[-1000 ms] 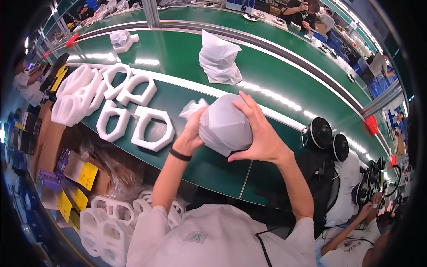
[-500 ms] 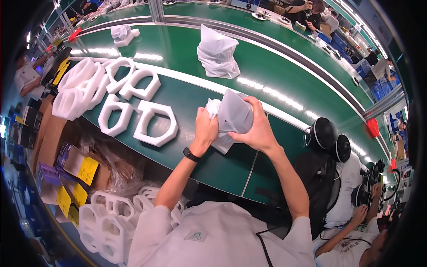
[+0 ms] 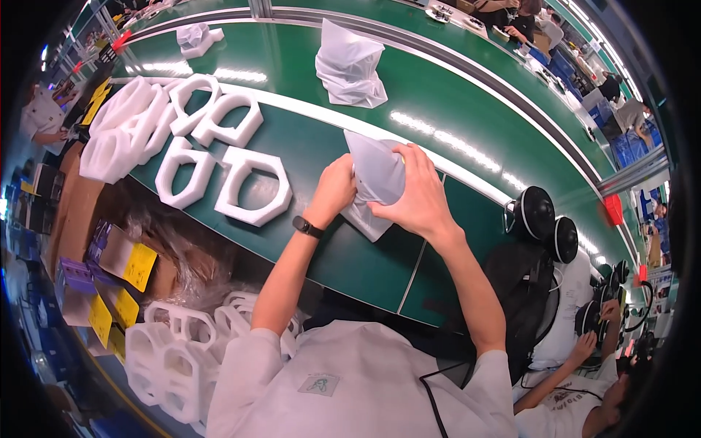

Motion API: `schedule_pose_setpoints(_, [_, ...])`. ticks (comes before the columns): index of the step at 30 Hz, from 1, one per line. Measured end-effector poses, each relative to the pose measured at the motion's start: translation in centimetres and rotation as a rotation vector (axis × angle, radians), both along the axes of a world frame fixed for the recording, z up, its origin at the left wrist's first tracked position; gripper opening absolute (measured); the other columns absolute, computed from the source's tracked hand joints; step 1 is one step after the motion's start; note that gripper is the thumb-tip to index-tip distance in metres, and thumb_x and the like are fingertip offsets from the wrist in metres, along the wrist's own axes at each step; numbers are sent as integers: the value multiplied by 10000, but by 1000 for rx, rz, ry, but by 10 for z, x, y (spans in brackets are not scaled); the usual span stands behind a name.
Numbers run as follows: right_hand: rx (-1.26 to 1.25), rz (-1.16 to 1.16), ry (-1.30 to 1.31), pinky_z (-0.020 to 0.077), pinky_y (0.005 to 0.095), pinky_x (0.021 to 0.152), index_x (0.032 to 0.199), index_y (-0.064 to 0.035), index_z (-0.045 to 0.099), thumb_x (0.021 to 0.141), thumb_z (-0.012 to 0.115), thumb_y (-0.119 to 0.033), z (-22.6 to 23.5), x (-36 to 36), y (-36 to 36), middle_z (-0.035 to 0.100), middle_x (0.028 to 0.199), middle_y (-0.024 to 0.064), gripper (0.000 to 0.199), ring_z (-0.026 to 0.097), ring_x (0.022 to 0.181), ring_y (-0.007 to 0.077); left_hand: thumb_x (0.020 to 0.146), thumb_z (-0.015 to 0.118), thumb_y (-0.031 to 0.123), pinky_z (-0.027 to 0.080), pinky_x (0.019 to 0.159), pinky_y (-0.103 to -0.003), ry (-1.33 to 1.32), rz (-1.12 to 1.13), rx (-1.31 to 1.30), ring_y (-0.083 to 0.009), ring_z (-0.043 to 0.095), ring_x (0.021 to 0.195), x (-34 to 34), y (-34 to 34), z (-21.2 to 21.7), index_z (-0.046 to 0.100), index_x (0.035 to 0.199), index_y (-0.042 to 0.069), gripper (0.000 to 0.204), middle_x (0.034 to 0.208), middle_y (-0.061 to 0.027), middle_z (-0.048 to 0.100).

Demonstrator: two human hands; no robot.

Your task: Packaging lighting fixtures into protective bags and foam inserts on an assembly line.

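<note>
Both my hands hold a white plastic bag with something bulky inside; the contents are hidden. My left hand is closed at the bag's left side, its fingertips partly hidden. Wrapped round the right side is my right hand, thumb in front and fingers over the top. A loose flap of the bag hangs down below the hands, above the green work surface. To the left of my hands lie several white foam frames with large openings, the nearest one a foam frame.
A bagged item stands on the green conveyor ahead, with a smaller bagged piece farther left. Black round devices sit at the right. More foam frames are stacked lower left by cardboard boxes. A co-worker works at the lower right.
The crumpled white part beside my left hand no longer shows; that hand now sits against the bag. The bag has tilted slightly. The surroundings have shifted upward in the view.
</note>
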State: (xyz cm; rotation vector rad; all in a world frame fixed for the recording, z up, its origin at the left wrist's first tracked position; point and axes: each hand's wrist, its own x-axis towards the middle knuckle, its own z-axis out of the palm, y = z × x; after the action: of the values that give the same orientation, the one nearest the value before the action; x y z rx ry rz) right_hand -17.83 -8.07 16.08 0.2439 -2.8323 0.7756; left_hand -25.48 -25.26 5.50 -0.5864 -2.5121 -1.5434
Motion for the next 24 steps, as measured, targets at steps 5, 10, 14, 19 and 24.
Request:
schedule_pose_setpoints(5, [6,-28,70,426,460,1054,1310,-31,454,599,850,-327,-2,1,-1,494,1312,184,866,476,1285,370,832,568,55,506,852,-502,172,-158,-152,-442,612,1001,-13,1,2,644,1045,2,232,1046,-250,660])
schedule_pose_setpoints(10, [33,17,34,446,442,1027,1306,-26,451,607,842,-331,6,-7,2,506,1287,179,857,508,1233,361,804,628,76,517,874,-478,90,-195,-291,-453,610,1045,-32,1,-6,638,1120,15,323,1095,-247,667])
schedule_pose_setpoints(14, [49,90,7,454,439,1019,1303,-24,444,609,840,-340,12,-16,8,511,1284,185,859,515,1219,366,821,627,100,530,849,-467,56,-155,-55,-459,636,1003,-34,8,-10,683,1065,-6,272,1025,-265,685])
schedule_pose_setpoints(19, [87,168,-28,455,436,1022,1309,-27,435,595,848,-332,13,-23,18,510,1284,193,880,515,1217,371,838,644,123,531,828,-384,-95,-143,227,-296,708,952,-36,16,-22,689,1078,-37,292,1011,-219,729])
schedule_pose_setpoints(24, [103,199,-12,445,442,1044,1312,-31,431,582,856,-320,12,-29,21,497,1313,197,893,501,1241,376,840,654,131,528,723,-339,-252,85,458,-135,672,801,-32,30,-34,695,993,-73,259,851,-147,748])
